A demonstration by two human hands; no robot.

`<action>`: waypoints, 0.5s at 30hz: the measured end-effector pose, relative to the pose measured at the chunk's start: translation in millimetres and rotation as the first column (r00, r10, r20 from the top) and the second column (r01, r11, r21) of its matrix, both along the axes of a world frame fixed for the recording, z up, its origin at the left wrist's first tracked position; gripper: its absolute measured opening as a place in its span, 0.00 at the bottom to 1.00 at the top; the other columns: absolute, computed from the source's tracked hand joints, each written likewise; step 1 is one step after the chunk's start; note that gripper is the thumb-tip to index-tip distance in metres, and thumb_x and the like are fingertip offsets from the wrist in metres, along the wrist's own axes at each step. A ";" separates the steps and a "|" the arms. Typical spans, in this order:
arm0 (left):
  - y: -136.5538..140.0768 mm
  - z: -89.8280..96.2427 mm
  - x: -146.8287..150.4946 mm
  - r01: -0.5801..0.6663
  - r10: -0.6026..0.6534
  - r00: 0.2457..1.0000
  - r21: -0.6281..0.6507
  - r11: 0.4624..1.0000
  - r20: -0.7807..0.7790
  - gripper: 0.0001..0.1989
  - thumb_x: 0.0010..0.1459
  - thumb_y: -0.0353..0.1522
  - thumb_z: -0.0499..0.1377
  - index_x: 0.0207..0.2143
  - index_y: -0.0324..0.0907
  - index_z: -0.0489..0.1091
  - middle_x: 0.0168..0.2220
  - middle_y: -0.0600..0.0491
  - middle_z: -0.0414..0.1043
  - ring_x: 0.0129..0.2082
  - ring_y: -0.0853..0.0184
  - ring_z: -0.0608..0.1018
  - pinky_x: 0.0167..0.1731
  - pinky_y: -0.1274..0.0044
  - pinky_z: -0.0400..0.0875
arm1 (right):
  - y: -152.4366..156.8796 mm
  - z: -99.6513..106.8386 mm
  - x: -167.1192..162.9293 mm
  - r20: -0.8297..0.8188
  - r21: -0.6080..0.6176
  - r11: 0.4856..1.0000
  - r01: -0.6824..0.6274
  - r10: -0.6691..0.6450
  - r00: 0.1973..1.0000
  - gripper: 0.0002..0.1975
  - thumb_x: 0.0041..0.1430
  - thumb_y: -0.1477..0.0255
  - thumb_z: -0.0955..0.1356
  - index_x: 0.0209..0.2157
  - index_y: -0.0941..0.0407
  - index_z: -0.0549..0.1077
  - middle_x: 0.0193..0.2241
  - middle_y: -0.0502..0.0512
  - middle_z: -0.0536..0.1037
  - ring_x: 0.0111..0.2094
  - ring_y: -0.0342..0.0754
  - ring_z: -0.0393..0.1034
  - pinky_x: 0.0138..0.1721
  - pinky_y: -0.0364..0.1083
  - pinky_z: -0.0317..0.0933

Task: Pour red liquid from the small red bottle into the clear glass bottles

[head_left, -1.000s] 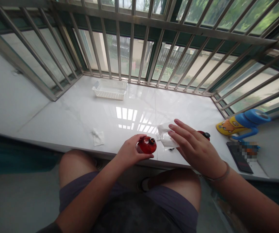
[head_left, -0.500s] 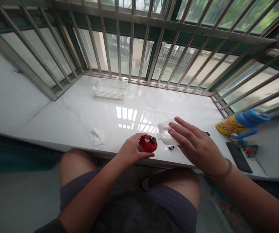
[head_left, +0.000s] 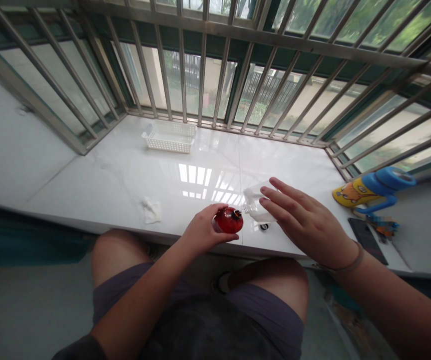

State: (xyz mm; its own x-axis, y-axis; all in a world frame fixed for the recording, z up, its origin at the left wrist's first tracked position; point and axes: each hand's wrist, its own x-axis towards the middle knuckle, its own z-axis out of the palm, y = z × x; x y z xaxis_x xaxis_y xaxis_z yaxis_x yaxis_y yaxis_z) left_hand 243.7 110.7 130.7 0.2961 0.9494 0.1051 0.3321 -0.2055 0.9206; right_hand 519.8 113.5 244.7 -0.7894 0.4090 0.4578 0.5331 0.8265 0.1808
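Observation:
My left hand (head_left: 204, 227) is wrapped round a rounded red bottle (head_left: 227, 222) near the counter's front edge. Its dark neck points up and to the right. A clear bottle (head_left: 256, 205) lies tipped over on its side, its mouth at the neck of the red one. My right hand (head_left: 305, 220) holds the clear bottle from the right, with the fingers stretched along it and the thumb hidden beneath. Whether liquid runs between the bottles cannot be made out. Just below the clear bottle, a small black ring-like cap (head_left: 264, 227) rests on the counter.
On the white counter (head_left: 110, 185) lies a crumpled white tissue (head_left: 151, 210). A white plastic basket (head_left: 170, 142) stands by the barred window. To the right are a yellow and blue flask (head_left: 365, 187), a dark flat phone-like object (head_left: 367, 242) and a blurred small item (head_left: 386, 229).
Both hands keep their hold, with the bottles meeting mouth to neck. The clear bottle and my right hand have shifted very slightly; the view has moved a little.

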 end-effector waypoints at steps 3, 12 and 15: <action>0.5 -0.8 0.3 -0.002 0.002 1.000 0.004 1.000 0.002 0.41 0.44 0.41 0.81 0.59 0.48 0.72 0.58 0.48 0.80 0.57 0.52 0.81 0.61 0.63 0.75 | 0.2 1.6 0.1 0.001 -0.011 1.000 -0.001 0.001 1.000 0.32 0.69 0.84 0.68 0.70 0.53 0.66 0.66 0.64 0.75 0.73 0.64 0.60 0.68 0.64 0.69; 1.5 -2.4 2.3 0.001 -0.001 1.000 0.012 1.000 0.005 0.41 0.45 0.42 0.81 0.60 0.47 0.72 0.57 0.48 0.80 0.57 0.53 0.81 0.60 0.63 0.75 | 1.5 5.1 -0.8 0.040 0.002 1.000 -0.025 0.025 0.999 0.28 0.71 0.83 0.67 0.69 0.55 0.67 0.66 0.65 0.75 0.74 0.65 0.58 0.67 0.65 0.69; 2.1 -2.0 3.2 0.007 -0.007 1.000 0.006 1.000 0.013 0.41 0.45 0.42 0.81 0.60 0.48 0.72 0.58 0.48 0.80 0.57 0.53 0.81 0.60 0.63 0.75 | 1.9 6.8 -1.5 0.043 -0.004 1.000 -0.031 0.031 0.999 0.25 0.70 0.83 0.67 0.66 0.56 0.70 0.66 0.65 0.74 0.74 0.65 0.58 0.68 0.65 0.67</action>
